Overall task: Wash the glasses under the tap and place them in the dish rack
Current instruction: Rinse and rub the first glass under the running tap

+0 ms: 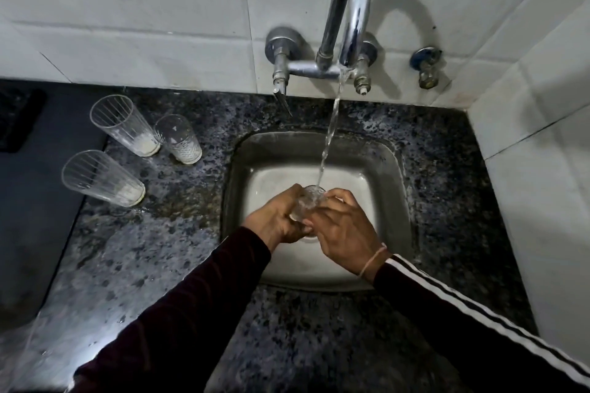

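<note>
Over the steel sink (388,169) I hold a clear glass (308,202) with both hands. My left hand (276,220) grips its left side and my right hand (343,233) wraps its right side. Water runs from the chrome tap (349,9) straight into the mouth of the glass. Three more clear glasses stand on the counter to the left, each with white residue at the bottom: a tall ribbed one (123,124) at the back, a shorter one (178,139) beside it, and another ribbed one (100,177) nearer me.
The dark speckled granite counter (153,249) surrounds the sink. A black mat or stove surface (35,185) lies at the far left. White tiled walls close the back and the right side. A small valve (426,68) sticks out of the wall right of the tap.
</note>
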